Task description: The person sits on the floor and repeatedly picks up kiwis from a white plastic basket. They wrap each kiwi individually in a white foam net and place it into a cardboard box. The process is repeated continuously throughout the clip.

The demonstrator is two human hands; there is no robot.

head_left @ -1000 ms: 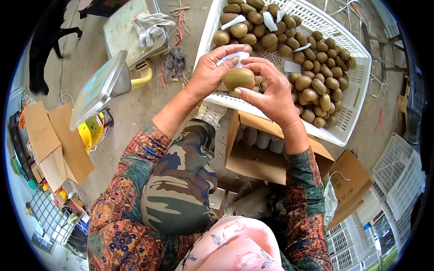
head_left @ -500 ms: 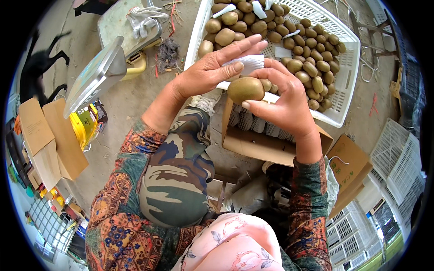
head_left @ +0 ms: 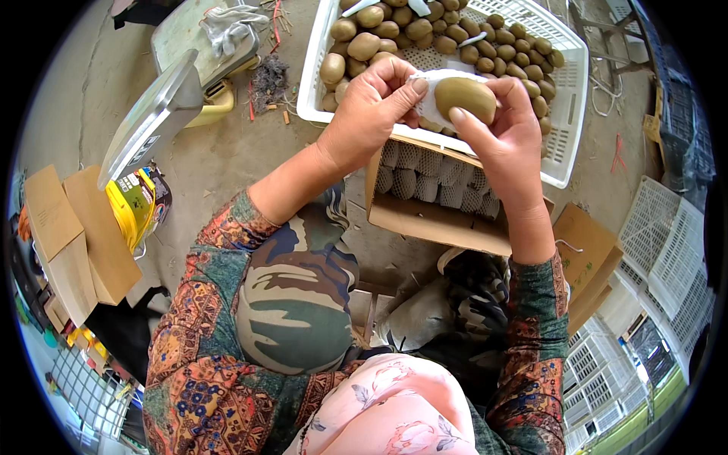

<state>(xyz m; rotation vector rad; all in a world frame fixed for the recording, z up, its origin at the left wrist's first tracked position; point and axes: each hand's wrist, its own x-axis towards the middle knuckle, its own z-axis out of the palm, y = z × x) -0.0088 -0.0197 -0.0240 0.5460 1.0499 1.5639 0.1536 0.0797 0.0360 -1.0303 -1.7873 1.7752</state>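
My right hand [head_left: 516, 140] grips a brown kiwifruit [head_left: 469, 98] between thumb and fingers. Pinched in my left hand [head_left: 370, 106] is a white foam net sleeve [head_left: 426, 105], spread behind and around the near side of the kiwifruit; how far it covers the fruit is partly hidden. Both hands are above the near edge of a white plastic crate [head_left: 572, 152], where many loose kiwifruit [head_left: 365, 45] lie. Just below my hands stands a cardboard box [head_left: 436, 229], with rows of net-sleeved fruit [head_left: 426, 188] inside.
A platform scale [head_left: 171, 45] with white gloves [head_left: 230, 29] on it stands at far left, its display [head_left: 152, 114] tilted toward me. Open cartons [head_left: 91, 243] and a yellow-and-black container [head_left: 136, 208] are on the left. More white crates [head_left: 660, 250] and a carton [head_left: 584, 258] lie right.
Both hands have moved right and slightly up, bringing the kiwifruit against the foam sleeve. My left fingers, earlier stretched out, are now curled. A black dog has moved from upper left to lower left.
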